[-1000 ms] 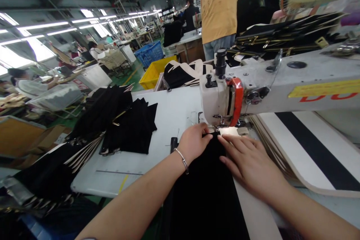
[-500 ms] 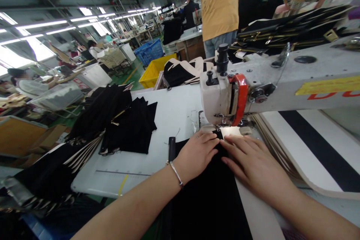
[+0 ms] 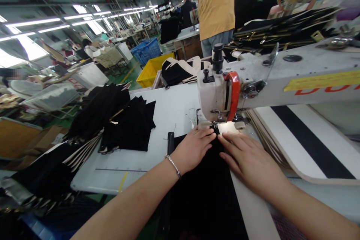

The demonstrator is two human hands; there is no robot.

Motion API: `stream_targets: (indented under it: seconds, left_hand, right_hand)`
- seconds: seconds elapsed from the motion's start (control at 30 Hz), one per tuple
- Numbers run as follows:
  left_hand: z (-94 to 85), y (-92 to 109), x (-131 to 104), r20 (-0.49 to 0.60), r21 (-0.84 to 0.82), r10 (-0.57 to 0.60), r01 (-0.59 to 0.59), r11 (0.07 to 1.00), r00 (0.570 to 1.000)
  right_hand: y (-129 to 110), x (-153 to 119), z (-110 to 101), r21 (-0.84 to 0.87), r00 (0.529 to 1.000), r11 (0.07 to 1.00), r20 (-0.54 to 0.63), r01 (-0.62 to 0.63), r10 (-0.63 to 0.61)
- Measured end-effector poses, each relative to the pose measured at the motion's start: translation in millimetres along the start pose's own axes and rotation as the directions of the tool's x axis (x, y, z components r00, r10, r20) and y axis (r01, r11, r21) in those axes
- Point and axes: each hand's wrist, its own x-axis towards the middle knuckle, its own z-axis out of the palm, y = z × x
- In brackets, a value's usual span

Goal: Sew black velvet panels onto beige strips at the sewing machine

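Note:
My left hand [image 3: 194,147] lies flat on a black fabric panel [image 3: 205,198], its fingertips close to the needle area of a white sewing machine [image 3: 212,92]. On the right, my right hand [image 3: 247,155] rests with fingers stretched over the seam between the black fabric and a cream strip [image 3: 254,210]. Both hands press down rather than grip. The far end of the panel runs under the presser foot, where a lamp lights the cream piece. A dark bar [image 3: 170,146] stands at the panel's left edge.
Black fabric pieces with a zipper [image 3: 128,125] are stacked on the white table [image 3: 177,99] to the left. Cream panels with a black stripe [image 3: 312,142] lie to the right. Behind are a yellow crate [image 3: 149,70], a blue basket [image 3: 146,50] and a person in a yellow shirt [image 3: 216,5].
The view has shifted slightly, moving the machine a little left in the picture. Both hands stay flat on the fabric by the presser foot, with hardly any visible change.

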Motion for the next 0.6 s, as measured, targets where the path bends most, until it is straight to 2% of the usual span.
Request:
stream_targets:
  seconds: [0.07, 0.17, 0.23, 0.33, 0.4, 0.47, 0.6]
  left_hand:
    - [-12.1, 18, -20, 0.105, -0.053, 0.059, -0.053, 0.997, 0.993]
    - [-19.7, 53, -62, 0.258, -0.127, 0.197, -0.169, 0.977, 0.946]
    - [-14.0, 72, -88, 0.274, -0.075, 0.219, -0.206, 0.976, 0.936]
    - [1.3, 85, -113, 0.197, 0.023, 0.238, -0.248, 0.969, 0.951]
    - [6.6, 84, -120, 0.16, 0.047, 0.257, -0.268, 0.962, 0.953]
    - [4.6, 82, -119, 0.155, 0.045, 0.261, -0.271, 0.962, 0.953]
    - [-7.1, 81, -102, 0.19, -0.008, 0.21, -0.212, 0.977, 0.959]
  right_hand:
    - [-10, -18, -6, 0.017, 1.0, 1.0, 0.005, 0.008, -0.008]
    - [-30, -57, -19, 0.043, 0.996, 0.995, 0.007, 0.086, -0.086]
    - [-41, -80, -30, 0.04, 0.99, 0.989, 0.002, 0.142, -0.143]
    - [-50, -97, -44, -0.025, 0.98, 0.979, -0.003, 0.201, -0.201]
    - [-51, -99, -49, -0.086, 0.964, 0.96, 0.009, 0.265, -0.265]
    - [-50, -99, -51, -0.131, 0.949, 0.94, 0.02, 0.316, -0.316]
    - [-46, -102, -47, -0.181, 0.934, 0.921, -0.038, 0.344, -0.356]
